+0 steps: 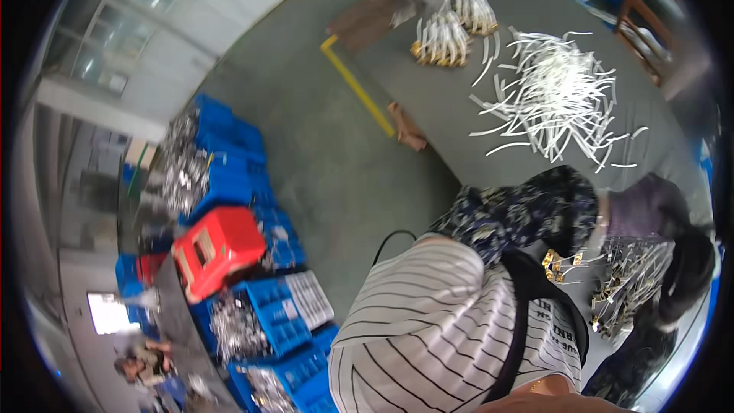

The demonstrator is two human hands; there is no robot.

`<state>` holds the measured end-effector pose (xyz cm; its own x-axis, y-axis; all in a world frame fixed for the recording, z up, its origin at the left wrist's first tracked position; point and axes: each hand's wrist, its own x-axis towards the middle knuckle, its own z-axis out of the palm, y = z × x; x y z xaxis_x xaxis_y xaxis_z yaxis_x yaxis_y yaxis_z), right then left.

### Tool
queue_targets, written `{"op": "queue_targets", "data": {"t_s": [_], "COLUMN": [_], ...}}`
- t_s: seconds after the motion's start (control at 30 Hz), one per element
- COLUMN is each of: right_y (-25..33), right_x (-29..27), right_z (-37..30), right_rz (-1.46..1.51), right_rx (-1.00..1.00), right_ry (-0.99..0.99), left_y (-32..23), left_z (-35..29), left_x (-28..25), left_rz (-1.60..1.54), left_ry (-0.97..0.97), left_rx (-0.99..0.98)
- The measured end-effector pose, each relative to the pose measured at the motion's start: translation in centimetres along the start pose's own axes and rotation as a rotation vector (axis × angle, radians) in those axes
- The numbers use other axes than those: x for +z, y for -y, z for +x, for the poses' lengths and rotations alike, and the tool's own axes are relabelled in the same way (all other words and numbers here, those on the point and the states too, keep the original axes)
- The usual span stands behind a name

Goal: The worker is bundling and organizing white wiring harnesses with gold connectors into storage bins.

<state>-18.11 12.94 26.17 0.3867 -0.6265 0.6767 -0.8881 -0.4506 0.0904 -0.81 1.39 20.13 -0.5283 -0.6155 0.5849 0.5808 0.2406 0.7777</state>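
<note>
Two gloved hands work at the right edge of the view. The left hand (648, 206), in a purple-grey glove, ends a forearm that runs almost level across the view in a dark patterned sleeve (527, 206); the right hand (686, 275), in a black glove, ends a forearm rising from the lower edge, its fingers toward the left hand. Both are blurred and close together; whether they are open, closed or gripping cannot be told. Just beside them, on the side toward the wearer, lies one heap of metal parts with pale leads (633, 283), too tangled to count. A few gold-coloured pieces (562, 264) lie near it, between the left sleeve and the black apron (527, 283).

Beyond the left forearm, the grey table (436, 99) bears one loose pile of white strips (562, 92), beyond counting, and two bundles of white leads with gold-coloured ends (443, 42), side by side. One wooden chair (657, 34) stands past the table.

Across the floor, marked by one yellow line (359, 88), at least five blue crates (279, 321) stand, several filled with silvery parts; one large red container (222, 248) rests among them. One other person (145, 363) appears at lower left.
</note>
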Motion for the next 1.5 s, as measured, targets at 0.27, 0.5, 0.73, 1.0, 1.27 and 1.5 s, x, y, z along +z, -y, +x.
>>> {"op": "queue_targets", "data": {"t_s": [0.27,0.5,0.73,1.0,1.27,1.5], "right_y": [-3.0,-1.7,10.1,13.1,17.1,17.9], "right_x": [-3.4,8.1,13.6,14.2,19.2,21.3], "right_z": [-5.6,-13.2,-8.4,-10.5,-15.5,-17.0], "right_rz": [-0.178,0.101,1.097,1.129,0.992,0.688], "right_rx": [-0.096,0.949,1.161,1.646,1.884,1.906], "right_ry": [0.199,0.185,-0.080,-0.128,0.143,0.239], "left_y": [-0.5,3.4,2.7,-15.6,-13.9,1.7], "left_z": [4.6,-0.4,-4.0,-2.4,-5.5,-10.5], "left_x": [-2.0,-1.2,-2.9,-23.4,-35.6,-26.1], "left_rz": [0.901,0.001,0.506,-0.045,1.100,1.533], "left_ry": [0.196,-0.093,-0.106,-0.694,-1.258,-0.409], "left_rx": [0.379,-0.276,0.184,-0.104,-0.298,-0.595]}}
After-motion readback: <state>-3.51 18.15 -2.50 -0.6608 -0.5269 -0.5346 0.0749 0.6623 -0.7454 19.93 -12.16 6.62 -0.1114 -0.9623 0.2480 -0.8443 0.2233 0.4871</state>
